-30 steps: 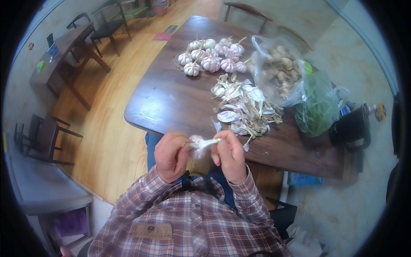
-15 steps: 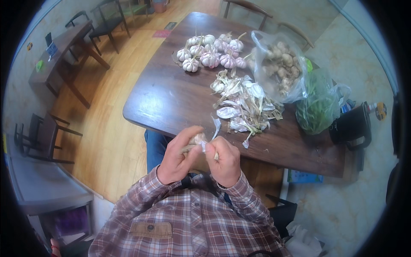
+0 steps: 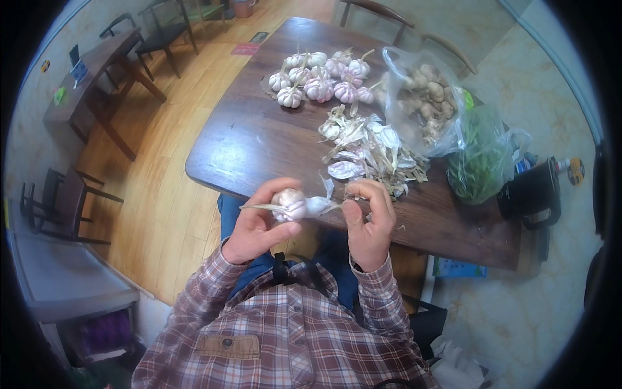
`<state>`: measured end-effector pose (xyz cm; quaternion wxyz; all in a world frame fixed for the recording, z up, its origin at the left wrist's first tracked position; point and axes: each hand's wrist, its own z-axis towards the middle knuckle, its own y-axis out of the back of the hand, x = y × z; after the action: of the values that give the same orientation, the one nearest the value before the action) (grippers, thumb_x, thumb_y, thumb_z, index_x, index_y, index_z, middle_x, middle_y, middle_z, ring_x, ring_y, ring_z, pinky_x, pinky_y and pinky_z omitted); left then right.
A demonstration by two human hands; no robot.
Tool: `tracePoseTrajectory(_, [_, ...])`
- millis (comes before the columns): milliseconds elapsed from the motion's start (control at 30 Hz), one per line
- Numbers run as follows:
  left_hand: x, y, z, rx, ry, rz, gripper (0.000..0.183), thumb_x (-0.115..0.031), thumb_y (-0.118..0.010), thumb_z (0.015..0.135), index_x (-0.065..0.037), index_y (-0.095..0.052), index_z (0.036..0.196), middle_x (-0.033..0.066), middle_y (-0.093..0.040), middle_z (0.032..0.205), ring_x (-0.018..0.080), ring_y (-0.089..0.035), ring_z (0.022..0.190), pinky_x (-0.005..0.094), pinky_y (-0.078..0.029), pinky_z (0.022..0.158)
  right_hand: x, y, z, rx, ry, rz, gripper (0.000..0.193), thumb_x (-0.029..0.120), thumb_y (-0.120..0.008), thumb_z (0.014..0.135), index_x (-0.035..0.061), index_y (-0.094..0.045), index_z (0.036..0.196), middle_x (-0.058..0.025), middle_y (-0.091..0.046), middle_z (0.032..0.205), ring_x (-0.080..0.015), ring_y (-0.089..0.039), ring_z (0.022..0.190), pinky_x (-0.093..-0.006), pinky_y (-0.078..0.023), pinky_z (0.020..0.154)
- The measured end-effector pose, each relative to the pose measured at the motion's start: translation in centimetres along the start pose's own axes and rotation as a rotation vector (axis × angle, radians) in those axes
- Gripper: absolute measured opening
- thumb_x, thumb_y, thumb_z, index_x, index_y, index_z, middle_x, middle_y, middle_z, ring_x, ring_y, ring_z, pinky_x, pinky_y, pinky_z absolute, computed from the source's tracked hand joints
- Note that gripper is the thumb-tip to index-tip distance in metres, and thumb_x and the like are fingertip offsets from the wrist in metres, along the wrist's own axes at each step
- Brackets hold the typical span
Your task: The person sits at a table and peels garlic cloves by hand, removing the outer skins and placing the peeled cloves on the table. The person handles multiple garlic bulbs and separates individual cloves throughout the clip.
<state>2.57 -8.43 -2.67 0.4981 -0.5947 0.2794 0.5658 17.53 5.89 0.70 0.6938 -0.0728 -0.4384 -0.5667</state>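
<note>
In front of my lap, at the table's near edge, my left hand (image 3: pixel 254 228) holds a whitish-pink garlic bulb (image 3: pixel 289 206) with its stalk pointing left. My right hand (image 3: pixel 370 228) is just to the right, thumb and fingers pinching the end of a papery white garlic skin (image 3: pixel 317 206) that stretches from the bulb. Beyond my hands lies a heap of loose garlic skins (image 3: pixel 376 150). Farther back sits a group of clean white and pinkish garlic bulbs (image 3: pixel 319 89), some with stalks.
Right of the heaps stand a clear plastic bag (image 3: pixel 395 97) of brownish bulbs and a bag of green vegetables (image 3: pixel 478 159). A black mug (image 3: pixel 534 194) is at the right edge of the dark wooden table (image 3: pixel 233 146). Chairs and another table are to the left.
My hands have moved apart, the right one rightward, drawing a skin away from the bulb. More of the bulb now shows in my left hand.
</note>
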Motion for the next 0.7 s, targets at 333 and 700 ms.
tracePoseTrajectory(333, [-0.5,0.1,0.1,0.178,-0.115,0.331,0.053,-0.013,-0.076,0.084,0.003,-0.054,0.129,0.0154,-0.062,0.118,0.0206,-0.060,0.109,0.0334,-0.047,0.093,2.1,-0.3,-0.3,0.384,0.061,0.224,0.025,-0.003,-0.074,0.076,0.0016,-0.070,0.101,-0.0104,-0.062,0.088,-0.0246,-0.060,0.076,-0.0338,-0.048,0.067])
tracePoseTrajectory(700, [-0.2,-0.9,-0.1,0.054,-0.116,0.335,0.050,-0.018,-0.073,0.087,0.005,-0.054,0.127,0.0180,-0.062,0.111,0.0231,-0.061,0.100,0.0331,-0.048,0.087,1.0,-0.5,-1.2,0.324,-0.059,0.259,0.011,-0.004,-0.070,0.082,-0.0006,-0.067,0.092,-0.0077,-0.061,0.087,-0.0166,-0.060,0.076,-0.0271,-0.048,0.066])
